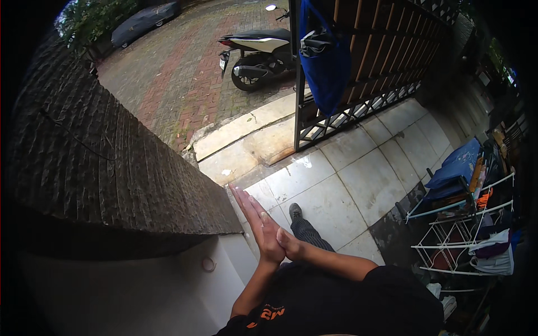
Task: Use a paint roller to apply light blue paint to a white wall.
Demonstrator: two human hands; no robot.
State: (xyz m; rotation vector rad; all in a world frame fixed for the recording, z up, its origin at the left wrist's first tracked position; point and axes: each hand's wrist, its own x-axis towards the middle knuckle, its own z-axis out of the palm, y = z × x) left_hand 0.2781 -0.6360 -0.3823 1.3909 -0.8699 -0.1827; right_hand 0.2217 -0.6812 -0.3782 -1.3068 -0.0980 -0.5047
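My left hand (268, 242) and my right hand (288, 244) meet palm to palm in front of my body. Both have their fingers stretched out straight, pointing up and to the left toward the corner of the wall. The fingers lie close along one another, so the inner faces of the palms are hidden. No object shows in either hand. Just beyond the fingertips is the lower end of a dark ridged wall (140, 179). Below my hands, a leg in dark striped trousers (309, 232) ends in a grey shoe (295, 211) on the white floor tiles (319, 196).
A dark metal gate (375, 56) stands swung inward, with a blue bag (325, 70) hanging from it. Outside, a motor scooter (258, 56) is parked on brick paving near a covered car (144, 23). A white drying rack (448, 246) with cloths is at the right.
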